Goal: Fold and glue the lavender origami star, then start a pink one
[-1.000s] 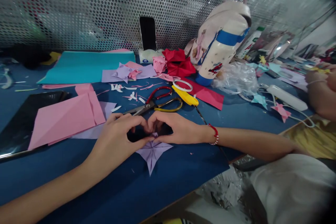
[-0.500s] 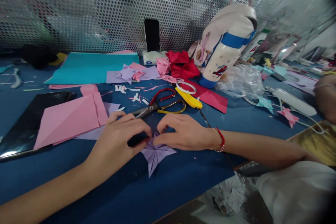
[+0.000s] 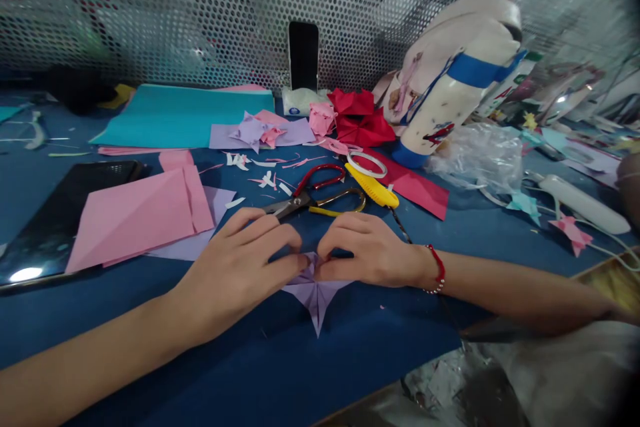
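Note:
A folded purple paper star [image 3: 316,297] lies on the blue tabletop, its pointed arms toward me and to the sides. My left hand [image 3: 245,267] pinches its far left part between thumb and fingers. From the other side my right hand [image 3: 367,250], with a red beaded bracelet [image 3: 439,269] at the wrist, pinches the far right part. The fingertips hide the star's upper folds. Just beyond my hands lie scissors [image 3: 303,200] with red and yellow handles, and a yellow cutter [image 3: 373,187].
Pink paper sheets [image 3: 140,213] overlap a dark tablet [image 3: 55,213] at left. Behind are teal paper [image 3: 190,117], paper scraps [image 3: 267,180], red folded paper [image 3: 363,120] and a propped phone [image 3: 303,57]. A white and blue bottle [image 3: 445,107] leans against a bag [image 3: 450,30] at right.
The view has shifted, so most things appear further right. The purple star has turned a little, one point now facing straight toward me. Both hands still pinch it, my fingers slightly rearranged.

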`<action>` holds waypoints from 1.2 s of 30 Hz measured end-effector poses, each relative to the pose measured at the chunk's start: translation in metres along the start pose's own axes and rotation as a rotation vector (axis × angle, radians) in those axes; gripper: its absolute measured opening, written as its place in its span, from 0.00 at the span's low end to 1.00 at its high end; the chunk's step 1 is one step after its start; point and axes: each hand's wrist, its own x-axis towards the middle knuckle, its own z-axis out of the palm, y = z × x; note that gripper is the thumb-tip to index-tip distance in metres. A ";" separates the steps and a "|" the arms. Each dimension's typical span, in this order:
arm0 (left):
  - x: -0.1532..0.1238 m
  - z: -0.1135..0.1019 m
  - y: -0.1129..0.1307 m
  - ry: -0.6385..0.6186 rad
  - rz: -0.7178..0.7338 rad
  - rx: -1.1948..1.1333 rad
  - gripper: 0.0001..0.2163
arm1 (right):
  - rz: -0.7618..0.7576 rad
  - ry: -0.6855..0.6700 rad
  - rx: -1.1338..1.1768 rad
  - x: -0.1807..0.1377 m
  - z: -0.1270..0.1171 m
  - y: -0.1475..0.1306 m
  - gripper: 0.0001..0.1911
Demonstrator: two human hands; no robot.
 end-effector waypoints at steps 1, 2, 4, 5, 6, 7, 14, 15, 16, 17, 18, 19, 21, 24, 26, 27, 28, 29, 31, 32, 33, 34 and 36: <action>0.000 0.000 0.000 -0.010 0.001 0.013 0.10 | -0.008 -0.002 -0.011 0.000 0.000 0.000 0.13; 0.000 -0.001 0.000 -0.018 -0.001 0.029 0.10 | -0.011 -0.006 -0.020 -0.001 0.000 0.000 0.13; 0.001 -0.001 0.000 -0.022 -0.003 0.064 0.12 | -0.016 -0.009 -0.029 -0.002 -0.001 0.001 0.13; 0.002 0.000 0.000 -0.014 0.003 0.084 0.12 | -0.022 -0.008 -0.031 -0.002 -0.001 0.002 0.13; 0.003 0.000 0.000 0.001 0.013 0.105 0.13 | -0.034 -0.008 -0.033 -0.002 -0.001 0.002 0.12; 0.004 0.000 0.001 0.021 0.025 0.125 0.13 | -0.047 -0.011 -0.037 -0.002 -0.001 0.003 0.11; 0.006 0.004 -0.001 0.047 0.043 0.179 0.16 | -0.082 -0.059 -0.063 -0.003 -0.006 0.005 0.11; 0.005 0.005 -0.001 0.053 0.045 0.173 0.15 | -0.081 -0.063 -0.067 -0.004 -0.006 0.006 0.11; 0.005 0.005 -0.002 0.056 0.047 0.165 0.15 | -0.080 -0.066 -0.074 -0.004 -0.007 0.006 0.11; 0.004 0.006 -0.002 0.057 0.048 0.157 0.14 | -0.078 -0.068 -0.083 -0.004 -0.007 0.006 0.11; 0.004 0.006 -0.002 0.058 0.047 0.147 0.13 | -0.078 -0.070 -0.091 -0.004 -0.008 0.006 0.10; 0.004 0.006 -0.002 0.057 0.044 0.137 0.13 | -0.078 -0.073 -0.095 -0.005 -0.008 0.007 0.10; 0.006 0.005 -0.003 0.058 0.038 0.117 0.14 | -0.081 -0.074 -0.099 -0.004 -0.007 0.007 0.09; 0.012 0.002 -0.004 0.031 0.041 0.100 0.15 | -0.079 -0.063 -0.097 -0.004 -0.005 0.006 0.10; 0.016 0.000 -0.006 0.003 0.056 0.099 0.15 | -0.066 -0.046 -0.093 -0.003 -0.003 0.006 0.12; 0.018 0.000 -0.007 -0.009 0.067 0.098 0.15 | -0.065 -0.038 -0.088 -0.003 -0.002 0.006 0.12; 0.019 0.000 -0.007 -0.010 0.082 0.103 0.15 | -0.068 -0.032 -0.085 -0.003 -0.001 0.006 0.12; 0.020 -0.001 -0.008 -0.006 0.093 0.113 0.15 | -0.078 -0.029 -0.083 -0.003 -0.001 0.007 0.11; 0.020 -0.001 -0.008 0.014 0.119 0.135 0.15 | -0.101 -0.035 -0.081 -0.004 -0.002 0.007 0.09; 0.020 -0.001 -0.008 0.025 0.134 0.141 0.15 | -0.109 -0.038 -0.081 -0.004 -0.002 0.007 0.08; 0.019 -0.001 -0.008 0.032 0.151 0.143 0.15 | -0.116 -0.042 -0.080 -0.004 -0.003 0.007 0.08; 0.018 -0.001 -0.008 0.032 0.165 0.141 0.14 | -0.124 -0.046 -0.082 -0.004 -0.004 0.008 0.08; 0.017 -0.002 -0.009 0.020 0.190 0.127 0.13 | -0.142 -0.054 -0.088 -0.004 -0.006 0.008 0.08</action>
